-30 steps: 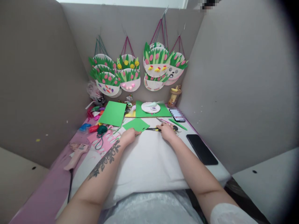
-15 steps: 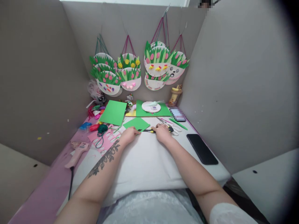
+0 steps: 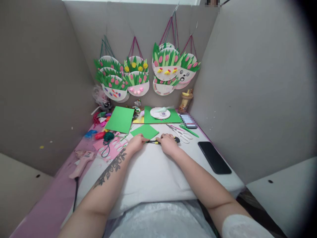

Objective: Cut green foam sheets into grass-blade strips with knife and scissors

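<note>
Black-and-yellow tool (image 3: 177,139) is lying long-ways from side to side on the white cloth (image 3: 158,175), with the right hand (image 3: 168,144) holding its middle and its thin end pointing at the left hand (image 3: 137,143). Green paper (image 3: 144,131) is resting just past the left hand, nearer to it than to the right. Left fingers are bending by the thin end, but I cannot tell if they are pinching anything.

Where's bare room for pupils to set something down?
The largest bare patch is white cloth between left arm and right arm, short of the black-and-yellow tool. A narrower strip runs between right arm and flat, black, rectangular device.
Crowded: beyond the tool, with square green paper and white-handled scissors, and leftward, around the dark-green yarn ball.
</note>
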A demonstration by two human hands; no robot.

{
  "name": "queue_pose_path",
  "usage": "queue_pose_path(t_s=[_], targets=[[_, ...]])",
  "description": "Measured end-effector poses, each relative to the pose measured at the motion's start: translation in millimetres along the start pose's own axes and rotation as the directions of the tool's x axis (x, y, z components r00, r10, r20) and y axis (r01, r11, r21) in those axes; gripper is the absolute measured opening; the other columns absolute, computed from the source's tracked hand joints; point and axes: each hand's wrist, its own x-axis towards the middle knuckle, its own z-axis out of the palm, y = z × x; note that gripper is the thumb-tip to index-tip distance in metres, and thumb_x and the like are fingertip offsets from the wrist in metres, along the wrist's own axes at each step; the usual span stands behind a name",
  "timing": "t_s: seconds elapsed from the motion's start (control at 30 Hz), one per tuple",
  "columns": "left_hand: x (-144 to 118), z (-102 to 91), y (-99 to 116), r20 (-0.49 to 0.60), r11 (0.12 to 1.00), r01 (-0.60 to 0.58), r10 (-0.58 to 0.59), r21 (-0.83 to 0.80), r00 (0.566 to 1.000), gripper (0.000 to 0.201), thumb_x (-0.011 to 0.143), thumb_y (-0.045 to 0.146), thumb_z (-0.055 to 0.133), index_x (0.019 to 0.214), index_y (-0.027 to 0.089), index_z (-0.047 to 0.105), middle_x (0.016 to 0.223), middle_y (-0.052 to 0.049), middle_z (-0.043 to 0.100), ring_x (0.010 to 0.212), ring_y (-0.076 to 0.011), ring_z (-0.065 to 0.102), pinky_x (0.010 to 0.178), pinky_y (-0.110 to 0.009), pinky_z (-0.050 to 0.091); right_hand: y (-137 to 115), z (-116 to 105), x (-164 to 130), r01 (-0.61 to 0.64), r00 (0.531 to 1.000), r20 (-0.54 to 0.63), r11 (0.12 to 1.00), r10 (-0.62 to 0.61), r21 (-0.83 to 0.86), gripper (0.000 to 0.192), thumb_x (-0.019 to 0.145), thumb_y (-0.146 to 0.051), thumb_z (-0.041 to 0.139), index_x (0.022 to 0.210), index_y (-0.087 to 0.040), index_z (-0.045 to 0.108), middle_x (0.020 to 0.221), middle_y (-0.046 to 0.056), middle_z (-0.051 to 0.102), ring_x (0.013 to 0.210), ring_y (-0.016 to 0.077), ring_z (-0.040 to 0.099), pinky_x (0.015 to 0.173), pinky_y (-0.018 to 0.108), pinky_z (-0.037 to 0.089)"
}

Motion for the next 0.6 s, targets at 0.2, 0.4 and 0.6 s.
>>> queue_pose_path(t_s=[0.2, 0.4, 0.6], targets=[[12, 4.7, -13, 0.037, 0.999, 0.009, -0.007, -0.047, 0.999, 0.042, 0.076, 0.007, 0.043, 0.1, 0.022, 0.074, 0.093, -0.008, 0.063, 0.081, -0.0172, 0.057, 0.078, -0.025, 0.043, -2, 0, -1, 0.019, 1.0, -0.021, 1.0, -0.019, 0.008, 0.042, 0.084, -0.01, 0.039, 0.117, -0.025, 0.06, 0.108, 0.013, 0.059, 0.101, 0.0264, 0.048, 0.085, 0.039, 0.028], [19, 7.5, -20, 0.042, 0.994, 0.0, 0.004, -0.11, 0.999, 0.045, 0.071, 0.004, 0.043, 0.098, 0.021, 0.075, 0.089, -0.008, 0.063, 0.076, -0.0163, 0.055, 0.077, -0.026, 0.044, -7, -3, -2, 0.044, 0.999, -0.012, 0.999, -0.044, 0.017, 0.04, 0.085, -0.012, 0.04, 0.118, -0.025, 0.059, 0.109, 0.013, 0.058, 0.102, 0.0265, 0.048, 0.085, 0.039, 0.028], [21, 6.1, -20, 0.052, 0.995, -0.001, 0.007, -0.105, 0.999, 0.046, 0.07, 0.004, 0.042, 0.099, 0.02, 0.075, 0.09, -0.008, 0.066, 0.077, -0.0174, 0.055, 0.077, -0.027, 0.044, -10, -2, -2, 0.066, 0.998, 0.0, 0.997, -0.066, 0.037, 0.043, 0.085, -0.012, 0.039, 0.123, -0.027, 0.056, 0.109, 0.013, 0.058, 0.102, 0.027, 0.048, 0.085, 0.04, 0.029]])
